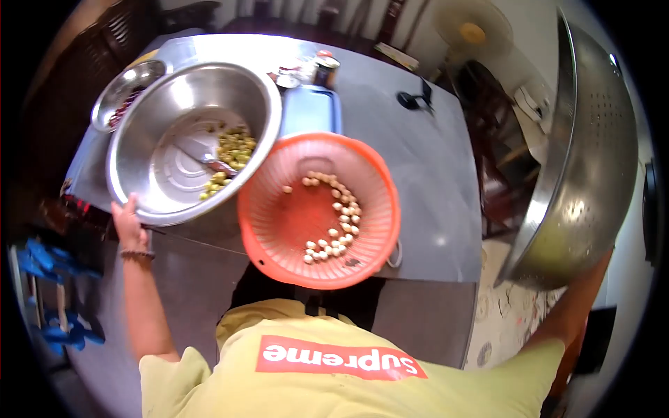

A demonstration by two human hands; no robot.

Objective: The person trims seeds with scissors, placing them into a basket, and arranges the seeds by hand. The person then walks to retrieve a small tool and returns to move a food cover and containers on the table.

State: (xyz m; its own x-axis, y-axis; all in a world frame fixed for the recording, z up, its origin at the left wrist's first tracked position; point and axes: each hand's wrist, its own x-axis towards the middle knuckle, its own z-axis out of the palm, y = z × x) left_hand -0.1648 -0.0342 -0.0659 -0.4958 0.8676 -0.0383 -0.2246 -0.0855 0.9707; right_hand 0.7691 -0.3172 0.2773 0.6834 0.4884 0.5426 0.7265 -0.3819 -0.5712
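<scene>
My left hand [129,226] grips the near-left rim of a large steel basin [157,122], thumb at the edge. In the basin lie small yellow-green pieces [235,148] and what looks like a knife [214,161]. On my right, a big perforated steel colander [592,153] is raised on its side; my right forearm [575,296] reaches up behind it, and the colander hides that hand. Between my arms an orange plastic basket [317,275] sits at the table's near edge, with several small round pale pieces [345,216] like nuts or seeds inside.
Beyond the basket on the grey table [432,174] lie a blue tray [310,108] and a dark jar [325,71]. A smaller steel bowl [111,94] with dark red contents stands behind the basin. A small black stand [411,101] is farther right; a fan [474,31] stands behind.
</scene>
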